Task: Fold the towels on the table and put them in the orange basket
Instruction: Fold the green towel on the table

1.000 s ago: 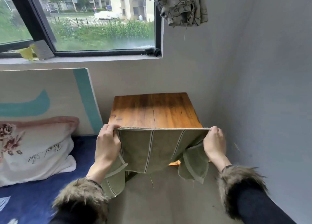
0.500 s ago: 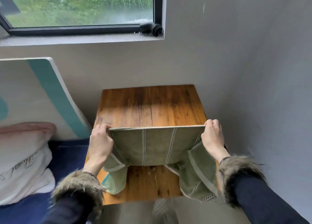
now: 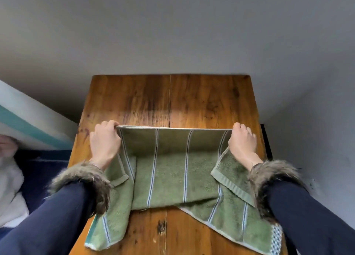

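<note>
Towel [image 3: 172, 178] lowered onto table [image 3: 169, 101]; two hands, left [image 3: 104, 143] and right [image 3: 243, 143], grip its fold.

A brown wooden plank counter [image 3: 201, 101] with a seam down its middle stands against a grey wall. A green striped terry towel [image 3: 172, 179] lies partly spread across its near half.
</note>
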Tool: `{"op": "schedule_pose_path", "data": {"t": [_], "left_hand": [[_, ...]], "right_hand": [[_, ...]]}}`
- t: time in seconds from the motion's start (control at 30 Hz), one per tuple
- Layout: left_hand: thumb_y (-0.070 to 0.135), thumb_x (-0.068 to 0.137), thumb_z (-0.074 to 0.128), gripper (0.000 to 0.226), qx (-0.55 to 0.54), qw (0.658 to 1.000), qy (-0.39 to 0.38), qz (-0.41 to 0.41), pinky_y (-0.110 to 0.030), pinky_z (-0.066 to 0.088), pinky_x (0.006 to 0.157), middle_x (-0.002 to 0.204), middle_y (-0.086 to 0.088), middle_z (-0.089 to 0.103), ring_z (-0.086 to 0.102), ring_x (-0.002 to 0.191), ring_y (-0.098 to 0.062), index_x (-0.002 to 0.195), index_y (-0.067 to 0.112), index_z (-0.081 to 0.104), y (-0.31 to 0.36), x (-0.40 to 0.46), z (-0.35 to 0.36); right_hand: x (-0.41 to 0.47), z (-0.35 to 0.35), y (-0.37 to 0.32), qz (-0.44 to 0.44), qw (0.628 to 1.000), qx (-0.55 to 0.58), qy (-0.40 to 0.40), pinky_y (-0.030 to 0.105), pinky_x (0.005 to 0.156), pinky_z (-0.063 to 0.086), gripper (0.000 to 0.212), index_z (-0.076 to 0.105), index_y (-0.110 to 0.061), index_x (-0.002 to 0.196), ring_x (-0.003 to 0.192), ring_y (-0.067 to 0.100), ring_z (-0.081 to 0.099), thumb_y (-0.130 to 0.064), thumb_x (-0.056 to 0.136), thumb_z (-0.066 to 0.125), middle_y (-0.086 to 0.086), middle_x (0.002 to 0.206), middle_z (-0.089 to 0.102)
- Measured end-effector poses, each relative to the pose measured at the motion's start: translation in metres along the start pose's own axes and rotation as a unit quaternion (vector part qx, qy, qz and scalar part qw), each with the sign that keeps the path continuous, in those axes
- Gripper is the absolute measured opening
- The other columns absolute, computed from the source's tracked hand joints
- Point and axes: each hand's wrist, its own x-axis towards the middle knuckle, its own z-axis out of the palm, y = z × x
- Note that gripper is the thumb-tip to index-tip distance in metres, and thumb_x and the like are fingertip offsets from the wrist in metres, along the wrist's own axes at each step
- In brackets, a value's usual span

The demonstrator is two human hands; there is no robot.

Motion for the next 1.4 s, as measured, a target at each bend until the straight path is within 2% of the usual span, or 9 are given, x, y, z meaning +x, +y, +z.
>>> {"op": "schedule_pose_path", "data": {"t": [0.2, 0.3, 0.47, 0.63, 0.77, 0.87, 1.1, 1.27, 1.4], "left_hand": [[0.005, 0.090, 0.046, 0.023, -0.010, 1.000, 0.009, -0.004, -0.046, 0.038, 0.079, 0.107, -0.025, 0.056, 0.048, 0.097, -0.040, 0.108, 0.001, 0.059, 0.000, 0.045, 0.055], [0.009, 0.090, 0.051, 0.028, -0.031, 0.999, -0.009, -0.012, -0.048, 0.038, 0.081, 0.112, -0.025, 0.051, 0.045, 0.100, -0.039, 0.117, 0.003, 0.051, -0.001, 0.050, 0.073], [0.021, 0.086, 0.061, 0.047, -0.082, 0.995, -0.047, -0.017, -0.048, 0.040, 0.084, 0.118, -0.021, 0.049, 0.046, 0.105, -0.037, 0.128, 0.006, 0.043, -0.020, 0.014, 0.077], [0.039, 0.080, 0.067, 0.063, -0.052, 0.992, -0.111, 0.038, -0.048, 0.039, 0.093, 0.132, -0.016, 0.044, 0.043, 0.120, -0.032, 0.130, 0.009, 0.044, -0.051, -0.034, 0.067], [0.058, 0.073, 0.066, 0.078, -0.062, 0.983, -0.156, 0.079, -0.045, 0.030, 0.104, 0.146, -0.013, 0.030, 0.028, 0.134, -0.029, 0.135, 0.016, 0.042, -0.067, -0.056, 0.059], [0.066, 0.064, 0.067, 0.087, -0.042, 0.965, -0.196, 0.167, -0.047, 0.028, 0.107, 0.149, -0.014, 0.029, 0.025, 0.139, -0.031, 0.133, 0.017, 0.047, -0.076, -0.067, 0.058], [0.015, 0.075, 0.075, 0.018, -0.113, 0.964, -0.093, 0.220, -0.039, 0.046, 0.085, 0.113, -0.011, 0.062, 0.058, 0.108, -0.030, 0.090, 0.010, 0.068, -0.095, -0.063, 0.055], [0.015, 0.087, 0.063, 0.006, -0.310, 0.949, -0.059, -0.015, -0.020, 0.041, 0.066, 0.082, -0.001, 0.067, 0.054, 0.071, -0.011, 0.088, 0.012, 0.068, -0.116, 0.002, 0.034], [0.020, 0.088, 0.061, 0.011, -0.322, 0.944, 0.022, -0.075, -0.017, 0.037, 0.065, 0.080, 0.002, 0.065, 0.052, 0.070, -0.004, 0.090, 0.012, 0.069, -0.138, 0.073, 0.020]], "right_hand": [[0.048, 0.038, -0.010, 0.018, 1.000, 0.011, 0.019, 0.042, 0.089, 0.037, 0.029, 0.051, -0.003, 0.113, 0.110, 0.033, 0.048, 0.003, 0.088, 0.039, 0.018, 0.118, 0.056], [0.048, 0.053, -0.021, 0.020, 0.997, 0.054, 0.045, 0.046, 0.101, 0.030, 0.033, 0.046, -0.006, 0.125, 0.120, 0.034, 0.041, -0.005, 0.092, 0.043, 0.018, 0.128, 0.048], [-0.002, 0.071, -0.076, -0.108, 0.991, 0.076, 0.009, 0.046, 0.116, -0.003, 0.045, 0.038, -0.010, 0.138, 0.142, 0.028, 0.018, -0.025, 0.096, 0.041, 0.013, 0.151, 0.029], [-0.050, 0.092, -0.157, -0.191, 0.977, 0.083, -0.054, 0.052, 0.115, -0.005, 0.052, 0.032, -0.017, 0.143, 0.145, 0.024, 0.007, -0.038, 0.096, 0.036, 0.007, 0.156, 0.016], [-0.061, 0.113, -0.195, -0.172, 0.981, 0.045, -0.078, 0.054, 0.112, -0.016, 0.058, 0.013, -0.025, 0.148, 0.144, 0.022, -0.009, -0.047, 0.096, 0.025, 0.002, 0.157, -0.003], [-0.061, 0.124, -0.198, -0.159, 0.985, 0.002, -0.067, 0.056, 0.113, -0.011, 0.059, 0.004, -0.026, 0.148, 0.143, 0.022, -0.012, -0.050, 0.095, 0.015, 0.001, 0.156, -0.007], [-0.064, 0.130, -0.198, -0.155, 0.987, -0.008, -0.039, 0.057, 0.113, 0.002, 0.058, 0.009, -0.025, 0.147, 0.145, 0.022, 0.001, -0.048, 0.094, 0.016, 0.003, 0.156, 0.005], [-0.064, 0.129, -0.199, -0.155, 0.988, -0.009, -0.026, 0.057, 0.113, 0.005, 0.058, 0.015, -0.023, 0.146, 0.144, 0.023, 0.008, -0.047, 0.093, 0.020, 0.004, 0.156, 0.013], [-0.064, 0.128, -0.200, -0.158, 0.987, -0.010, -0.023, 0.057, 0.113, 0.004, 0.059, 0.018, -0.022, 0.146, 0.144, 0.024, 0.009, -0.046, 0.093, 0.021, 0.005, 0.155, 0.016]]}}
